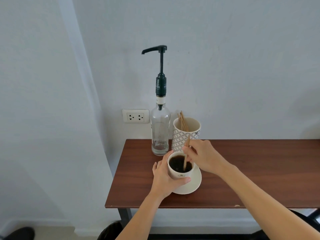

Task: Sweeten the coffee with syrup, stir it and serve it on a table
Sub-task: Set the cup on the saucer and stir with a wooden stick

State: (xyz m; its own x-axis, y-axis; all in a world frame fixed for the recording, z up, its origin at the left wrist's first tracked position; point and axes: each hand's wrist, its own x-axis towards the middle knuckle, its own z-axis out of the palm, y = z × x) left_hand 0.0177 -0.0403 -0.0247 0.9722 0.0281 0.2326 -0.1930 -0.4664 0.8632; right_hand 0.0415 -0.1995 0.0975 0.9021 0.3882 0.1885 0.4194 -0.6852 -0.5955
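Observation:
A cream coffee cup [180,174] full of dark coffee stands on a cream saucer [194,184] on the brown table [251,170]. My left hand [164,181] wraps around the cup's left side. Just behind the cup, my right hand [204,156] pinches a wooden stir stick [186,153] whose lower end dips into the coffee. Behind the cup rises a clear glass syrup bottle [160,134] with a tall dark pump, holding only a little liquid at the bottom.
A patterned paper cup [178,135] holding several wooden stir sticks stands right of the bottle against the wall. A wall socket [135,116] sits left of the bottle. The table's left edge and front edge lie close to the saucer. A dark bin [110,231] is below.

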